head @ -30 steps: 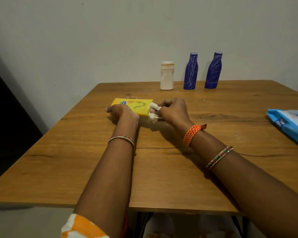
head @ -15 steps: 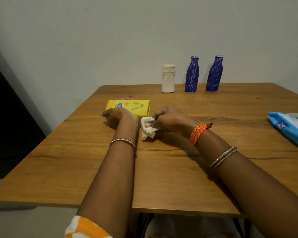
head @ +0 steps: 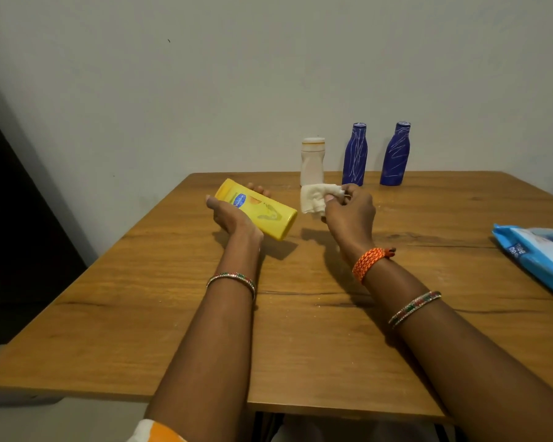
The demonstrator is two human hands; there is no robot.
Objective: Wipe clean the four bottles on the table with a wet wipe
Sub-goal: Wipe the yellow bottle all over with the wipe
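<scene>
Bottles are the business here, four of them on a wooden table (head: pixel 300 330) that fills most of the view, pushed close to a plain pale wall (head: pixel 237 74), with a dark opening at the far left. A blue wipe packet (head: pixel 537 256) lies at the table's right edge, probably kept within reach for a fresh sheet. Three bottles stand upright in a row at the far edge: two blue bottles (head: pixel 355 154) (head: pixel 395 154) and a white bottle (head: pixel 312 162) left of them, seemingly parked clear of the working space. The yellow bottle (head: pixel 256 208) is lifted off the wood and tilted, the left hand (head: pixel 229 215) wrapped under and around it, likely to turn a face toward the cloth. Just beside it, not touching, the right hand (head: pixel 348 212) pinches a bunched white wet wipe (head: pixel 316 197) in its fingertips, apparently regathering it between strokes.
</scene>
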